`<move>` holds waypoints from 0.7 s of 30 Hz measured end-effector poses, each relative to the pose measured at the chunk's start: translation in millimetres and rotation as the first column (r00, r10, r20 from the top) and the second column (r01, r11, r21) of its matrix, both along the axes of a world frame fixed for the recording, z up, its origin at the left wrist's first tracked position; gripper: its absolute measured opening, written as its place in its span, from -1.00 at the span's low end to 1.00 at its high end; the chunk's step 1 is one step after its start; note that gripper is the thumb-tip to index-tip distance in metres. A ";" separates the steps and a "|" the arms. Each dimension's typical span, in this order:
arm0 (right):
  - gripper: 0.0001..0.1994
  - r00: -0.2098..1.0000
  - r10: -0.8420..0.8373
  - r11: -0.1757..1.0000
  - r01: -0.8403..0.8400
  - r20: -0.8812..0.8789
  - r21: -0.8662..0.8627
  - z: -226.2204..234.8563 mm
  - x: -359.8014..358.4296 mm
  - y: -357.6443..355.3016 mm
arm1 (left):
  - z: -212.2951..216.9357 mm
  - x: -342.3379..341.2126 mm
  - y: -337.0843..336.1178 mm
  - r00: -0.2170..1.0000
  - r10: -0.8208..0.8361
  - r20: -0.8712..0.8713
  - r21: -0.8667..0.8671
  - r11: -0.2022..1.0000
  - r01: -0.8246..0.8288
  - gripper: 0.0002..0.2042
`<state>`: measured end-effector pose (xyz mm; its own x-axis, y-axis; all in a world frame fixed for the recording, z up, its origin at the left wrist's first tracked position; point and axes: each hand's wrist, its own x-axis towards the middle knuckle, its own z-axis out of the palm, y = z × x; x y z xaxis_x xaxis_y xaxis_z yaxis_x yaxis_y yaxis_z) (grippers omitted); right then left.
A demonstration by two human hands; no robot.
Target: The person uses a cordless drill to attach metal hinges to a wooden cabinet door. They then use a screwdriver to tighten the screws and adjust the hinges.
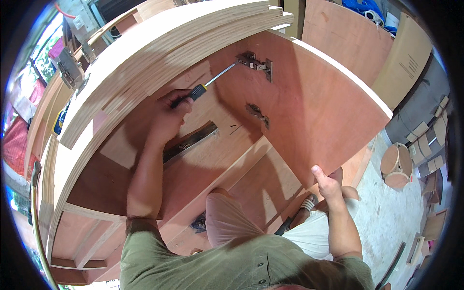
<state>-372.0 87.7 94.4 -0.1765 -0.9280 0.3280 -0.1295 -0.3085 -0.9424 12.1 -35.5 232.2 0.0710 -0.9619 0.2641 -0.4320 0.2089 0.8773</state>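
Observation:
My left hand point(175, 114) is wrapped round the dark handle of a screwdriver point(195, 92) with a yellow band. Its metal shaft slants up to the right, and the tip meets the upper metal hinge point(256, 64) between the cabinet side and the door. Below that sits a second hinge point(257, 114). My right hand point(328, 182) grips the lower edge of the open reddish plywood door point(319, 106), thumb on the near face and fingers behind. Inside the curved plywood cabinet point(111, 164), a dark slot point(191, 141) with a metal strip shows beyond my left forearm.
Thick layered plywood edges point(159, 58) arch over the work. More hinges point(71, 67) stand at the upper left. On the right lie a round wooden piece point(397, 162) and stacked boards point(427, 140). A brown carton panel point(405, 60) leans at the back, near a blue item point(360, 7).

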 end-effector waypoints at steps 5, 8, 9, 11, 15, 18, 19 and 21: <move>-0.64 1.000 0.000 1.000 0.000 -0.003 -0.010 -4.0 -1.4 -2.6 | -2.7 4.0 -13.1 0.976 0.071 0.207 -0.214 0.976 -0.025 -0.72; -0.65 1.000 -0.017 1.000 0.016 -0.008 -0.016 -4.2 -0.2 -2.0 | -8.4 3.7 -18.8 0.962 0.091 0.258 -0.245 0.969 -0.026 -0.71; -0.66 1.000 -0.027 1.000 0.027 -0.013 -0.013 -3.3 0.4 -1.6 | -8.4 2.9 -19.7 0.960 0.090 0.265 -0.232 0.972 -0.027 -0.71; -0.67 0.999 -0.041 0.999 0.041 -0.016 -0.005 -1.2 1.3 -0.5 | -9.1 -0.5 -19.2 0.965 0.083 0.249 -0.235 0.972 -0.023 -0.70; -0.68 0.999 -0.032 0.999 0.032 -0.013 0.003 -0.1 0.8 0.8 | -8.9 -3.5 -18.5 0.960 0.090 0.266 -0.235 0.972 -0.026 -0.70; -0.68 1.000 -0.030 1.000 0.030 0.001 0.001 -1.1 1.5 0.3 | -3.3 -7.2 -15.7 0.948 0.087 0.306 -0.239 0.971 -0.011 -0.71; -0.69 0.999 -0.034 0.999 0.034 0.008 0.000 -1.2 1.6 0.5 | -2.6 -7.7 -15.9 0.941 0.093 0.324 -0.252 0.968 -0.009 -0.71; -0.69 1.000 -0.024 1.000 0.024 0.007 -0.002 -3.0 -0.1 0.3 | -1.1 -8.7 -16.5 0.927 0.107 0.359 -0.279 0.960 -0.003 -0.71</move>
